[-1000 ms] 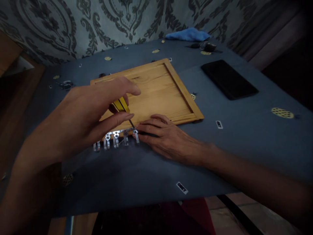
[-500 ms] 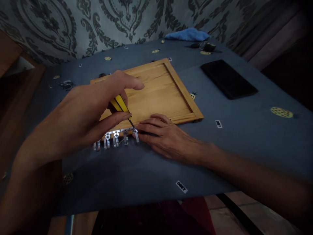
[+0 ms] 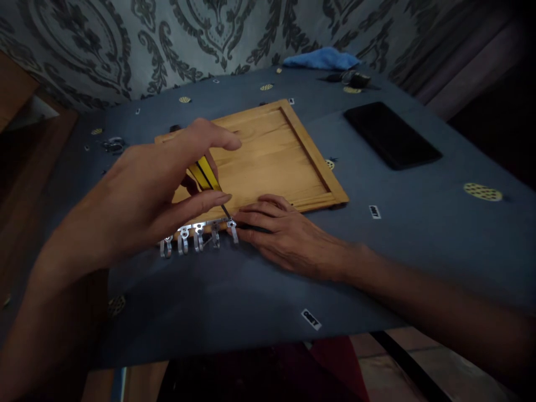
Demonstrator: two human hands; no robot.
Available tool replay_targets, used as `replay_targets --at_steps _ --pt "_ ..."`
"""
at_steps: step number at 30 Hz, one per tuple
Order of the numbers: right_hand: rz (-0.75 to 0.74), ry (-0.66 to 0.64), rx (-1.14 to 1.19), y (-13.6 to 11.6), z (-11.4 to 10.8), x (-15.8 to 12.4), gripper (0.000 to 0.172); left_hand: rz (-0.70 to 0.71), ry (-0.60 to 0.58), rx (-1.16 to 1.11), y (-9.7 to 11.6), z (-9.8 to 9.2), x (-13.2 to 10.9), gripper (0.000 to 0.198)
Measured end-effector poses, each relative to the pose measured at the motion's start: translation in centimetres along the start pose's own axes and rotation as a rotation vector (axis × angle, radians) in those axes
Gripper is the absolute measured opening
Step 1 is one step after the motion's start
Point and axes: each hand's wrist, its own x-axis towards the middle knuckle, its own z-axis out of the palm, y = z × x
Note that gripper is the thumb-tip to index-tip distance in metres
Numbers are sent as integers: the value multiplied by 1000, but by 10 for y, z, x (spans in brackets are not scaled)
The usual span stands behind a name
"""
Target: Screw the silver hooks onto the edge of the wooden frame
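Observation:
A wooden framed panel [image 3: 268, 151] lies on the table. Along its near edge runs a metal strip with several silver hooks [image 3: 199, 237] that hang past the edge. My left hand [image 3: 167, 184] holds a yellow and black screwdriver [image 3: 205, 174] at a slant, with its index finger raised off the handle. The screwdriver's tip meets the strip at the rightmost hook. My right hand [image 3: 285, 234] rests on the panel's near edge, its fingers bent beside that hook; whatever its fingertips press or pinch is hidden.
On the blue patterned tablecloth [image 3: 251, 301], a black phone [image 3: 391, 135] lies at the right. A blue cloth [image 3: 322, 58] and a dark tool [image 3: 352, 78] lie at the back. Small metal pieces [image 3: 113, 145] are at the left.
My left hand and the screwdriver handle have shifted and turned slightly, and the thumb has slid a little to the right. The panel, hooks and right hand look the same.

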Motion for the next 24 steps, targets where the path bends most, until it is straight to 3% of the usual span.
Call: replay_targets --at_steps 3,11,16,24 --pt "9 -6 5 -1 -1 0 37 -19 53 37 -1 4 0 44" --pt "-9 18 -4 1 1 0 33 -27 -27 -58 -1 -1 -3 44" --pt "-13 27 -14 0 1 1 32 -75 51 40 1 5 1 45" --pt "-12 28 -9 1 2 -2 32 -33 -35 -113 -6 -5 -7 46"
